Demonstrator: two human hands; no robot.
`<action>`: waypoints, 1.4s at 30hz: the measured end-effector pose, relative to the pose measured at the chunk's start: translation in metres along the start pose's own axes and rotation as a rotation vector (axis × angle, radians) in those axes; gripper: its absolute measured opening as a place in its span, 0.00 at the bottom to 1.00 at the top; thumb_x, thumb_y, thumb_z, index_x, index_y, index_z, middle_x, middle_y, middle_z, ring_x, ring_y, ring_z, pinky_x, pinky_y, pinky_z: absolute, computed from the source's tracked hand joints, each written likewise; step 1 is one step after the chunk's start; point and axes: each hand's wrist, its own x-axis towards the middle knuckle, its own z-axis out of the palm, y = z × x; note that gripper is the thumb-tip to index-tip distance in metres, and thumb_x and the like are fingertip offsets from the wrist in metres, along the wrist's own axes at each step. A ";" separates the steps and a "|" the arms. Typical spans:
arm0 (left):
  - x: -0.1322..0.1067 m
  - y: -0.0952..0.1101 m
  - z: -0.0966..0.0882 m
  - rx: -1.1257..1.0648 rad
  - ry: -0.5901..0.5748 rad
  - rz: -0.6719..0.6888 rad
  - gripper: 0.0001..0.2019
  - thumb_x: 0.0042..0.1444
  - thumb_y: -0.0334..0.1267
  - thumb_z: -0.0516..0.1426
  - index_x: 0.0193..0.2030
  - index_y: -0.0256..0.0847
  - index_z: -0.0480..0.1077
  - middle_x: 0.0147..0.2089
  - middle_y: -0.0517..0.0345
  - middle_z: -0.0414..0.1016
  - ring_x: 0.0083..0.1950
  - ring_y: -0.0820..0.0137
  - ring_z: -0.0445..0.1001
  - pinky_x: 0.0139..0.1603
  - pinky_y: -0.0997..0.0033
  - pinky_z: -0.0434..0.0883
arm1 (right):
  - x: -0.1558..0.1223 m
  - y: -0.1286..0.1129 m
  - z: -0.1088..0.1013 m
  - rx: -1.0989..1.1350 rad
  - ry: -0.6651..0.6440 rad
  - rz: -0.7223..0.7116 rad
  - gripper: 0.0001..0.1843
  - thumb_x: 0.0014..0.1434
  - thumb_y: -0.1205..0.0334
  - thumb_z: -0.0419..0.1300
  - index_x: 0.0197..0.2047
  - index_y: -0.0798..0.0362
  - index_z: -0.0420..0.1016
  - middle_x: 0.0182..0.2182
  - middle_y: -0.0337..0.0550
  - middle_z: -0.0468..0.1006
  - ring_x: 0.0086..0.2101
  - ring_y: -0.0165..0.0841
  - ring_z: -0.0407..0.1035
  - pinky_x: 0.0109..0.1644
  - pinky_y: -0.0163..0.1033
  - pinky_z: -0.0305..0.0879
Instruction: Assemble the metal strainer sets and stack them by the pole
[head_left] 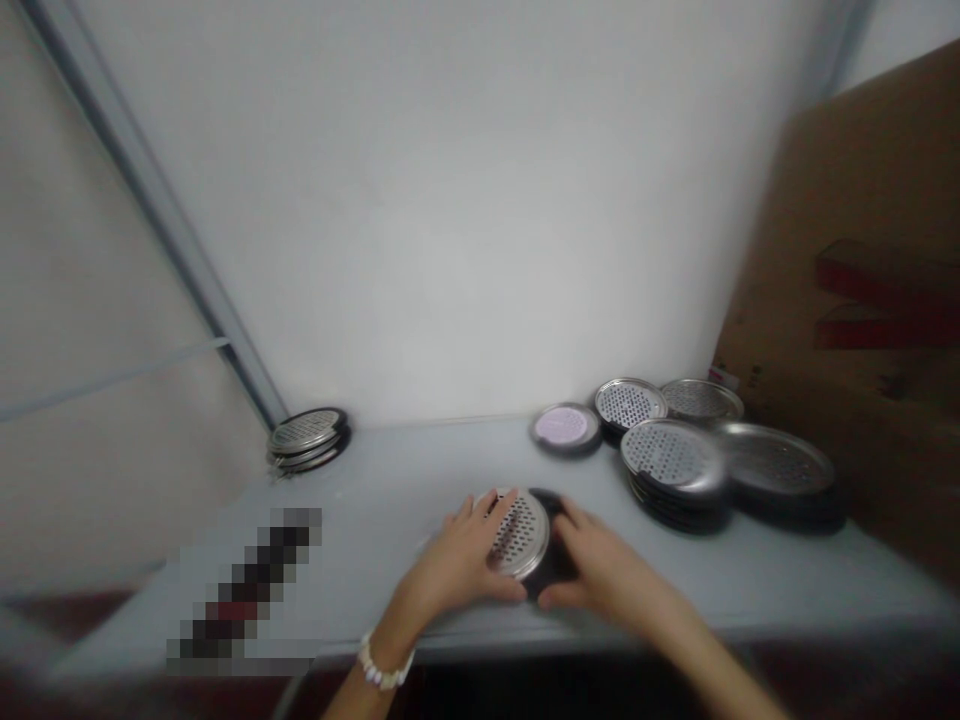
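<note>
At the far left, a small pile of round graters (307,437) sits at the back of the bench (442,458). Next comes the left hand (471,562), spread wide over a round metal grater (529,533). Its fingers lie across the top and its thumb is at the near edge, so it looks to have hold of it. The grater is at the front of the bench, between the two hands, with its holes facing up. It is round, so it has no long side and points no way. A black ring (559,568) pokes out on its right, partly under it or just touching; I cannot tell which. The right hand (600,565) is nearer the ring, half curled, thumb and fingers gripping its right side. More grater piles (675,455) stand farther right.
</note>
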 end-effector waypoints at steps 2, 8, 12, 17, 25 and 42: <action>-0.001 0.001 -0.001 0.001 0.004 0.009 0.60 0.46 0.53 0.69 0.79 0.50 0.39 0.81 0.47 0.40 0.79 0.40 0.42 0.74 0.37 0.50 | 0.002 0.005 0.003 0.021 -0.021 0.012 0.47 0.46 0.47 0.77 0.65 0.55 0.67 0.72 0.63 0.54 0.67 0.59 0.57 0.68 0.57 0.55; -0.003 -0.008 -0.006 -0.064 0.027 0.056 0.61 0.45 0.52 0.70 0.79 0.45 0.40 0.80 0.41 0.43 0.80 0.50 0.43 0.77 0.49 0.48 | 0.008 0.019 0.005 0.088 -0.003 -0.029 0.61 0.40 0.46 0.79 0.72 0.53 0.59 0.71 0.62 0.56 0.67 0.61 0.56 0.69 0.60 0.54; -0.002 -0.019 -0.008 -0.120 0.037 0.087 0.62 0.43 0.49 0.72 0.79 0.43 0.41 0.80 0.41 0.44 0.80 0.52 0.44 0.77 0.52 0.47 | 0.009 0.029 0.003 0.103 -0.024 -0.056 0.67 0.37 0.46 0.80 0.74 0.55 0.55 0.72 0.64 0.54 0.69 0.59 0.52 0.72 0.60 0.50; -0.002 -0.024 -0.007 -0.190 0.041 0.089 0.63 0.38 0.45 0.74 0.78 0.44 0.45 0.78 0.40 0.49 0.78 0.49 0.51 0.76 0.53 0.51 | 0.010 0.034 0.001 0.089 -0.062 -0.069 0.67 0.36 0.49 0.81 0.73 0.57 0.57 0.72 0.65 0.54 0.70 0.58 0.48 0.74 0.61 0.44; -0.004 -0.019 -0.007 -0.229 0.052 0.114 0.60 0.38 0.48 0.74 0.77 0.47 0.50 0.73 0.43 0.59 0.71 0.48 0.63 0.73 0.52 0.58 | 0.012 0.028 0.000 0.104 -0.043 -0.092 0.64 0.36 0.47 0.81 0.73 0.54 0.59 0.72 0.62 0.55 0.69 0.60 0.51 0.73 0.62 0.46; 0.006 -0.034 -0.001 -0.188 0.065 0.154 0.53 0.36 0.49 0.74 0.70 0.42 0.61 0.63 0.43 0.70 0.63 0.48 0.69 0.67 0.51 0.64 | 0.013 0.041 0.000 0.134 -0.055 -0.093 0.64 0.35 0.47 0.81 0.73 0.53 0.61 0.65 0.60 0.64 0.63 0.55 0.59 0.69 0.55 0.55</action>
